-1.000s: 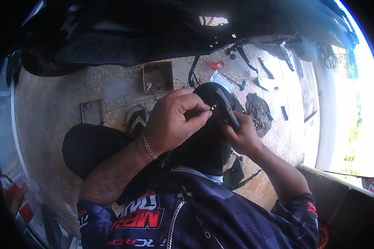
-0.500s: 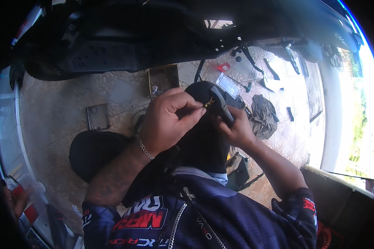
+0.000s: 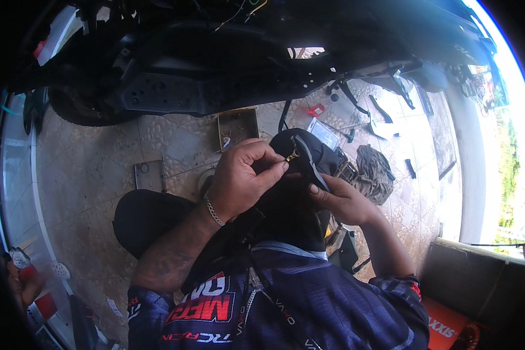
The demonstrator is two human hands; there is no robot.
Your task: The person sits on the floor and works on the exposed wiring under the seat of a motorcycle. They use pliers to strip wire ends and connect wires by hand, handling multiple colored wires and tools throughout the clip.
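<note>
In front of my lap my left hand [image 3: 242, 175] pinches a small brass-coloured, forked metal terminal [image 3: 291, 156] between thumb and fingertips. To its right, my right hand [image 3: 347, 199] is closed round a curved grey-and-black hand tool [image 3: 312, 162], thumb laid along its near end. The tool's far end rises close beside the terminal; I cannot tell whether the two touch. Its exact kind is hard to make out against my dark trouser leg behind it.
A vehicle's black underbody [image 3: 163, 93] spans the far side, with loose wires [image 3: 230, 16] at its top. Two shallow trays [image 3: 220, 135] [image 3: 150, 176] lie on the tiled floor, left of a crumpled dark cloth [image 3: 372, 174]. Another person's hand [image 3: 32, 286] shows at the far left.
The view has shifted, so the surroundings sit lower and further right, and wires now show at the top. The tool in my right hand has turned; my left hand keeps its pinch on the terminal.
</note>
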